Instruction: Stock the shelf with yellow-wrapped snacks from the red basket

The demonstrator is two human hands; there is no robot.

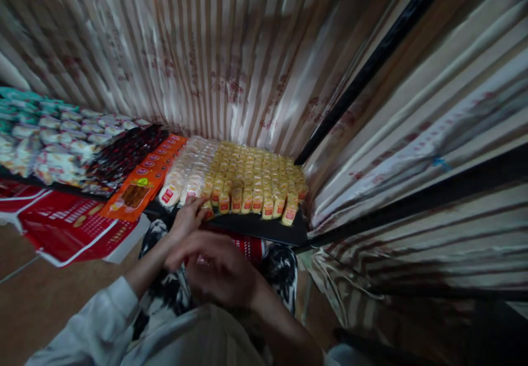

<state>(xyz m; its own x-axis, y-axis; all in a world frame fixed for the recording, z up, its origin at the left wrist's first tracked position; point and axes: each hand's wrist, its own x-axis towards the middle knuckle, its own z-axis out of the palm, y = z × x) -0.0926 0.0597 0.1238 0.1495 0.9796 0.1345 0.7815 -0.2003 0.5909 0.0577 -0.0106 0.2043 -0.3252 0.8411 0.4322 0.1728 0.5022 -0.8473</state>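
My left hand (188, 218) reaches to the front left end of the rows of yellow snack packs (258, 182). Its fingers close about a small yellow pack (208, 211) with a red label, at the edge of the clear-wrapped white packs (187, 171). Nearer to my body, my right hand (220, 264) hangs in front of my lap, smeared by motion. Its fingers look curled, and what they hold, if anything, is hidden. The packs stand in tight rows on a black shelf (264, 227).
Left of the packs lie an orange bag (144, 182), dark shiny packets (126, 154) and white packets (61, 146). Red printed boxes (74, 220) hang below the shelf. Striped plastic sheeting (231, 53) forms the back; a black post (355, 96) rises at the right corner.
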